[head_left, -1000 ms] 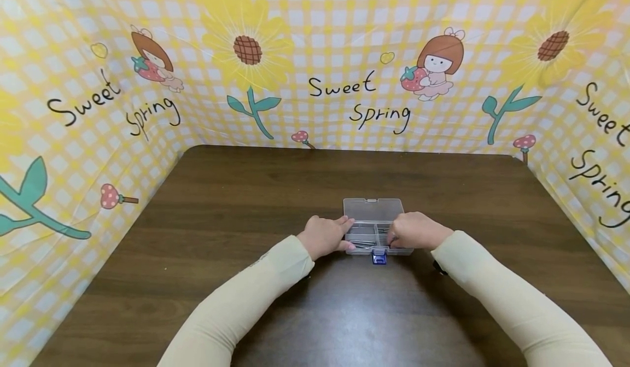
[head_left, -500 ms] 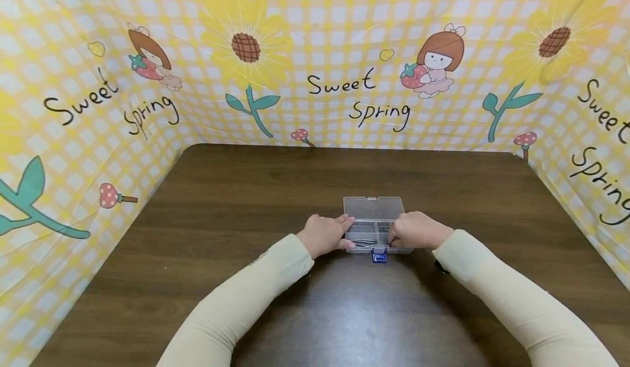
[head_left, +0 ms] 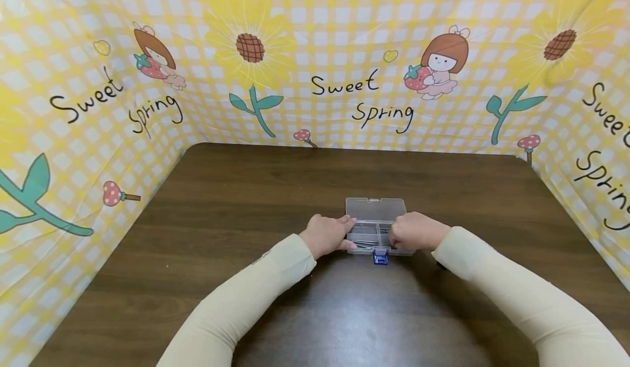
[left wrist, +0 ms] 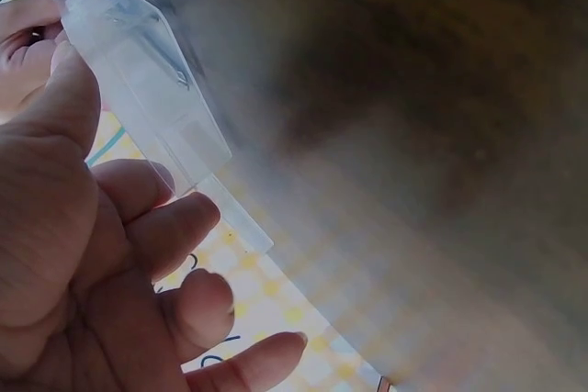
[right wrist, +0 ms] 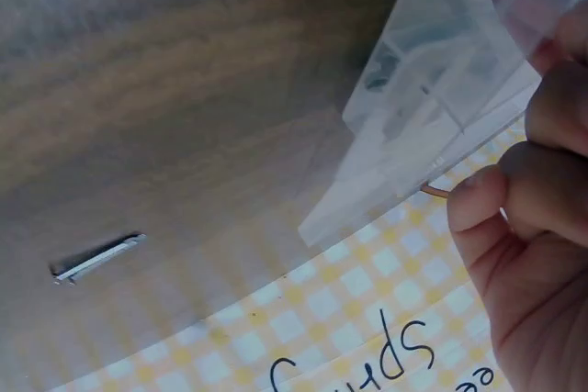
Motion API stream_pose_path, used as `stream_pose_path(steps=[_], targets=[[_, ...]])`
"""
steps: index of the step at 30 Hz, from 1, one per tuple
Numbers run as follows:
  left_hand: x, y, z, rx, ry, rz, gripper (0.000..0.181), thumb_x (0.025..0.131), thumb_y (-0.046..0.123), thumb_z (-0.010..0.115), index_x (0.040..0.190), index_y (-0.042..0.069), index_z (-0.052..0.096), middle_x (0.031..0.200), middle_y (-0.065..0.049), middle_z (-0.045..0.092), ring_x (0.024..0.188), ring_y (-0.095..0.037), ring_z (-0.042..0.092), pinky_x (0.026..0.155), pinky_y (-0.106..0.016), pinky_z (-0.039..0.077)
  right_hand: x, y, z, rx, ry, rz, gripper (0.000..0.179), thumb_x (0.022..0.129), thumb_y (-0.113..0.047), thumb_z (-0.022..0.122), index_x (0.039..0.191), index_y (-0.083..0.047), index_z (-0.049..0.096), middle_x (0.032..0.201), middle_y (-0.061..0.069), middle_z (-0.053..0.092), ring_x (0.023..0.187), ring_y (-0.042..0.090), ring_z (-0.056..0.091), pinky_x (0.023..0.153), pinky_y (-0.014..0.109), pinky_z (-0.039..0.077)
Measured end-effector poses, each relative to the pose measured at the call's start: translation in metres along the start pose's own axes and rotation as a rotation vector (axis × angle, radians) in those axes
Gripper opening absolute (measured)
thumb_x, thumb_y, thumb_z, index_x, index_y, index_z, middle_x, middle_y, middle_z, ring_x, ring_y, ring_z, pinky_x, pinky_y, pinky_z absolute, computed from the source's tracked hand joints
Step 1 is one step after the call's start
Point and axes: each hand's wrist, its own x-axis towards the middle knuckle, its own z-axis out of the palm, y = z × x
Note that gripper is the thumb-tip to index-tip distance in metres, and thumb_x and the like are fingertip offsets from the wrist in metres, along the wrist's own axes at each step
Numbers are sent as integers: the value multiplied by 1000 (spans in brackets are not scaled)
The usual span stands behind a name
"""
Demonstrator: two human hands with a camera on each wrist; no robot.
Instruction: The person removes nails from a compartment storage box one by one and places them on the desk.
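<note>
A clear plastic compartment box (head_left: pixel 378 234) lies on the table with its lid (head_left: pixel 375 210) folded back and its blue latch (head_left: pixel 380 257) hanging at the front. Slim metal nails (head_left: pixel 365 244) lie in the front left compartment. My left hand (head_left: pixel 325 236) grips the box's left end, thumb at the front wall and fingers towards the back. The right hand (head_left: pixel 418 230) reaches into the right-hand compartments with curled fingers. Through the clear wall in the right wrist view, a fingertip (right wrist: pixel 524 11) shows inside; I cannot tell whether it pinches anything.
In the right wrist view, a few nails (right wrist: pixel 96 259) lie together on the wooden table (right wrist: pixel 184 117), away from the box. A yellow checked cloth (head_left: pixel 295 44) with printed flowers and lettering hangs around the table's back and sides.
The head view has shifted slightly. The right hand's fingertips have moved a little inside the compartment; the left hand keeps its place on the box.
</note>
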Motion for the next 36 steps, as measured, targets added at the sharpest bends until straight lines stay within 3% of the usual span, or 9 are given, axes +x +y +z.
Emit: stream_pose_path(steps=[7,15,22,28,36], targets=[[0,1,1,25,1,-5,69,89,58,51,148,24,40,145,8,44,96,-21,67,75,-36,47,5,-2,-2,27,-81,50,33,75,6,62,52,-15,53,52,-11,32,51,6,25,48,22,25],[3,6,3,46,-14,-18,70,88,60,49,148,25,40,145,8,45,98,-19,67,75,-35,46,1,8,-5,262,-121,68,25,75,9,58,59,-10,61,57,-11,43,51,3,31,50,20,30],[3,5,-2,89,-22,-26,69,89,61,49,147,25,41,144,8,46,100,-20,66,74,-35,47,-4,14,-8,335,-57,61,19,77,6,60,73,-8,72,74,-4,66,62,3,53,60,23,48],[3,4,-3,73,-32,-28,70,88,60,51,148,26,40,145,9,45,102,-21,66,74,-35,47,-13,16,-11,326,25,156,14,77,0,62,72,-11,69,65,-10,60,54,1,45,56,23,43],[5,4,-2,57,-28,-17,69,88,60,51,147,25,41,145,8,45,105,-20,64,74,-36,46,-28,16,-8,215,142,175,8,71,-8,65,72,-15,69,59,-15,56,52,-1,41,53,25,43]])
